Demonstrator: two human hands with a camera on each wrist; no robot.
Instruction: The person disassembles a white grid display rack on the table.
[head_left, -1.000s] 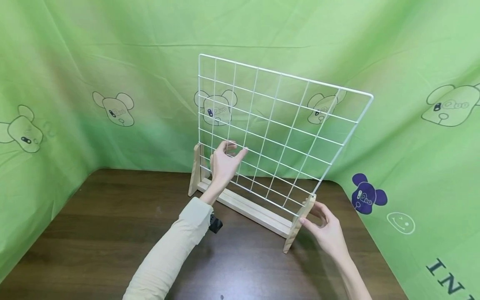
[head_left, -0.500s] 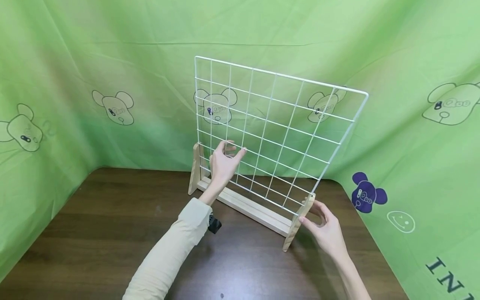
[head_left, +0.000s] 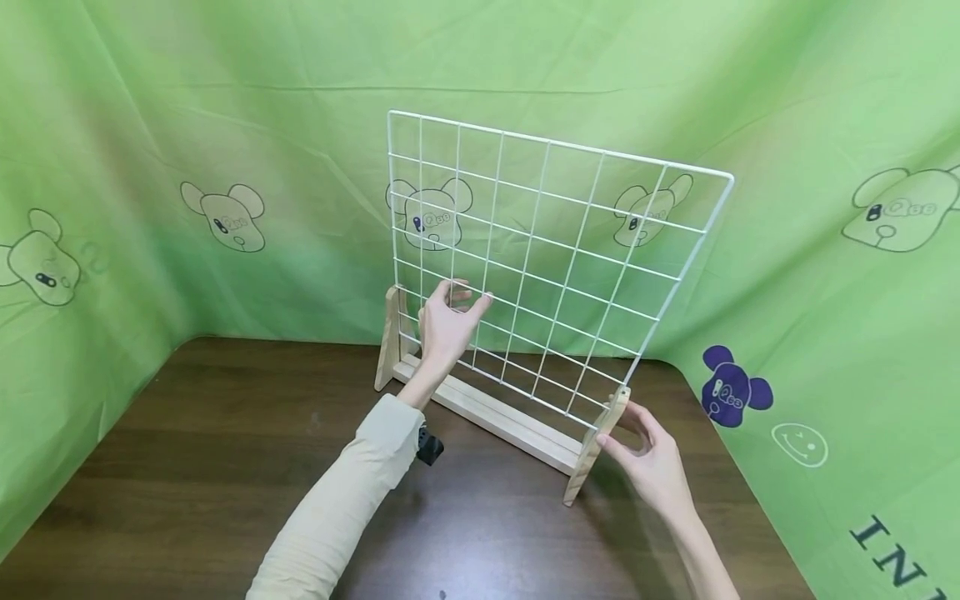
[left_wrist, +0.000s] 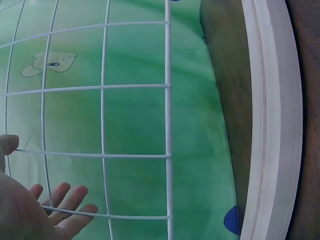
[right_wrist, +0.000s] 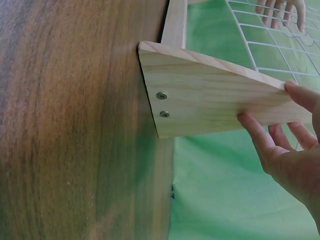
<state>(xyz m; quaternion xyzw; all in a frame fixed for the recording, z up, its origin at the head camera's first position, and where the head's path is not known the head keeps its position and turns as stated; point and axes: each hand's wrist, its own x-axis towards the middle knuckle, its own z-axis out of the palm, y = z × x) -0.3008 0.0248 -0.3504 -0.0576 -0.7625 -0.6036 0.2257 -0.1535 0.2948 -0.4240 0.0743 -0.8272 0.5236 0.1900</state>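
Observation:
A white wire grid panel (head_left: 549,142) stands upright on a pale wooden stand, with a base rail (head_left: 510,427) between a left end piece (head_left: 387,342) and a right end piece (head_left: 587,462). My left hand (head_left: 446,329) holds the grid's lower left part, thumb in front and fingers passing through to the far side; the left wrist view shows the fingertips (left_wrist: 77,195) behind the wires. At the right, my right hand (right_wrist: 295,170) grips the upper part of the end piece between thumb and fingers. Two screw heads (right_wrist: 163,105) show near its foot.
The stand sits at an angle on a dark brown wooden table (head_left: 225,450). Green cloth (head_left: 300,125) printed with bear heads hangs behind the table and along both sides. A black wrist device (head_left: 430,447) is on the left wrist.
The grid's top edge has shifted slightly left, and its right upper corner has risen a little. Both hands keep their places, and the wooden stand has hardly moved.

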